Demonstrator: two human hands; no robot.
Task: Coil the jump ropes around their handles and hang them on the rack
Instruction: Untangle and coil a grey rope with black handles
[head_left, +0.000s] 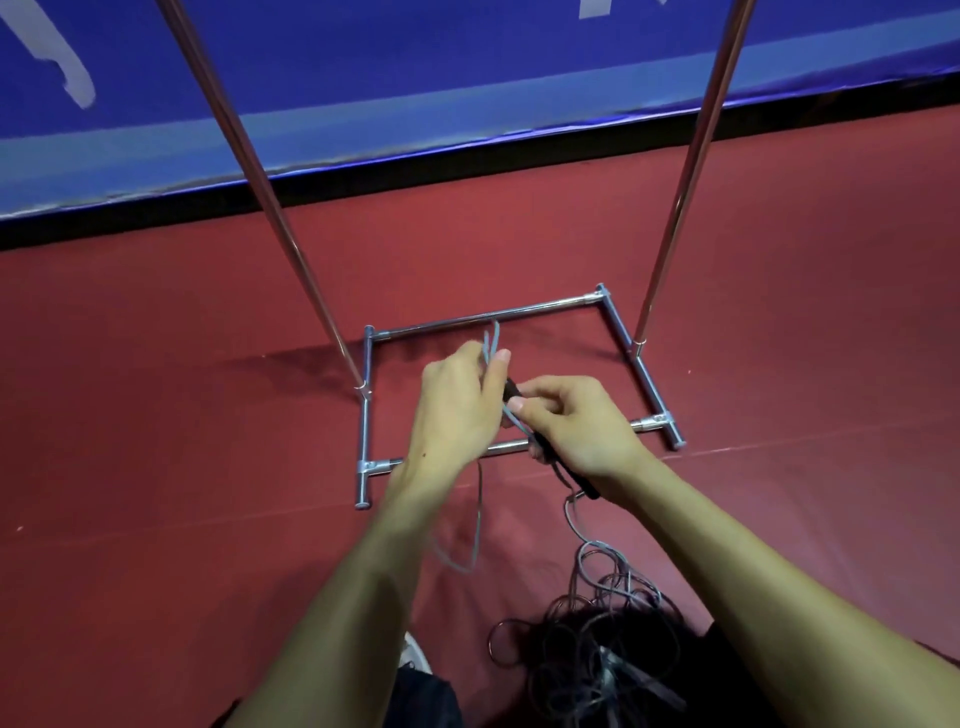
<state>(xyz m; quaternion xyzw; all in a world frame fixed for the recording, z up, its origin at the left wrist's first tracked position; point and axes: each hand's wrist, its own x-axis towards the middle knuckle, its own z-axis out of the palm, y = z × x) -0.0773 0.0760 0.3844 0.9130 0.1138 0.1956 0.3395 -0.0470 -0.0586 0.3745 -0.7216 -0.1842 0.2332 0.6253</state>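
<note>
Tangled jump ropes (597, 649) lie in a heap on the red floor (156, 415), in front of the rack (540, 306). Over the rack's bottom bars, the right hand (576, 426) has its fingers (545, 396) curled round a black handle (586, 487). Beside it, the left hand (457, 405) pinches a loop of gray rope (479, 509).

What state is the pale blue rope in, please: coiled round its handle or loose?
Mostly loose: the rope hangs in a loop below the left hand and trails from the right hand's black handle.
</note>
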